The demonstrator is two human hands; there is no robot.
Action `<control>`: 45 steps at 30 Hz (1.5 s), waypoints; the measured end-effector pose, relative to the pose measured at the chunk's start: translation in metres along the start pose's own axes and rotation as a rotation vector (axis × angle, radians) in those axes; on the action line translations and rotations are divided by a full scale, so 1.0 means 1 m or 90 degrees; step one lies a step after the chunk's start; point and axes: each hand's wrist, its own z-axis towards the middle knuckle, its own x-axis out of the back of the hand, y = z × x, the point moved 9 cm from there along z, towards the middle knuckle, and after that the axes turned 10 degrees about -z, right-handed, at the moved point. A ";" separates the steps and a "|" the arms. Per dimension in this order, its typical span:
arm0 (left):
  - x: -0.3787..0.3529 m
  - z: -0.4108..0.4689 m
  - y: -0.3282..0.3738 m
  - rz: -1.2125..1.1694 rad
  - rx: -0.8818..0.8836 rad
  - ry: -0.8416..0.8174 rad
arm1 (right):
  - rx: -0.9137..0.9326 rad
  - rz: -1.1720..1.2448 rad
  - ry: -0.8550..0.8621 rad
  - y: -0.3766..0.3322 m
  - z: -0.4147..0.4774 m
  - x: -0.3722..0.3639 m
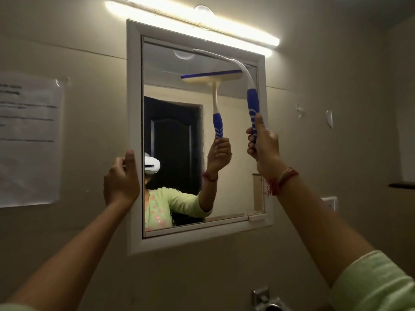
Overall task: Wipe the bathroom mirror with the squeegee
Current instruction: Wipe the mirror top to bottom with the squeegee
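The bathroom mirror [179,135] hangs on the wall in a white frame, under a lit tube light. My right hand [262,142] is shut on the blue grip of the squeegee [252,102], whose white neck curves up and left to the top edge of the glass. The blade rests against the mirror near its upper right corner, and its reflection shows as a blue and cream bar. My left hand [121,178] grips the left side of the mirror frame [134,86], thumb on the front.
A printed paper sheet [29,140] is taped to the wall on the left. The tube light [193,21] runs just above the mirror. A white wall socket [329,203] and a dark shelf edge [402,185] sit to the right; a metal fitting [267,298] is below.
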 end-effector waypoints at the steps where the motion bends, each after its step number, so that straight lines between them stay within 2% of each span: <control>1: 0.000 0.000 0.000 0.000 0.000 -0.001 | -0.001 -0.005 0.004 0.001 0.002 0.001; 11: 0.000 -0.001 -0.002 -0.013 0.010 -0.006 | -0.018 -0.043 0.024 0.000 0.014 -0.006; 17: -0.002 -0.001 0.000 -0.009 0.002 -0.008 | -0.052 -0.044 -0.035 0.006 0.012 -0.019; 24: -0.001 -0.002 0.002 -0.006 -0.011 0.002 | -0.112 -0.005 -0.096 0.054 -0.017 -0.016; 31: 0.001 -0.002 0.002 0.010 -0.015 0.006 | -0.088 0.018 -0.092 0.022 0.003 -0.023; 39: 0.001 -0.001 0.003 0.013 -0.019 -0.001 | -0.180 0.079 -0.137 0.081 -0.030 -0.005; 45: 0.000 -0.001 0.002 0.013 -0.014 -0.002 | -0.147 0.056 -0.125 0.047 -0.017 -0.013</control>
